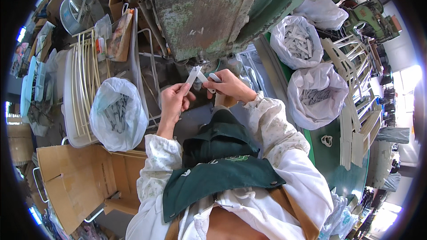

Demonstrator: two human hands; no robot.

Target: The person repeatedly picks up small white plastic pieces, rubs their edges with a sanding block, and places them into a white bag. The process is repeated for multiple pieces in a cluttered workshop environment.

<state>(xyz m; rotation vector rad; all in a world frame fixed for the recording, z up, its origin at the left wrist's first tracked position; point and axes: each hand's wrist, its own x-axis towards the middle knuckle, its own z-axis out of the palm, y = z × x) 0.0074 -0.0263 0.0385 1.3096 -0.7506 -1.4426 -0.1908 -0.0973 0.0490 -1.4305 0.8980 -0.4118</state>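
Below the head of a green machine (209,18), both hands are raised close together. My left hand (173,103) pinches a flat pale strip (192,78) between thumb and fingers, its far end pointing up. My right hand (233,87) is closed on another flat pale strip (202,78); the tips of the two strips meet or overlap just under the machine. A further piece with a rounded end (215,78) sticks out from the right hand's fingers. How many pieces that hand holds is partly hidden.
At left, a white bag (129,138) of grey strips stands near an open cardboard box (71,186) and a fan (81,11). At right are a bag (308,63) of pale strips, another bag (318,119) of strips, and stacked long slats (351,129) on a green table (331,160).
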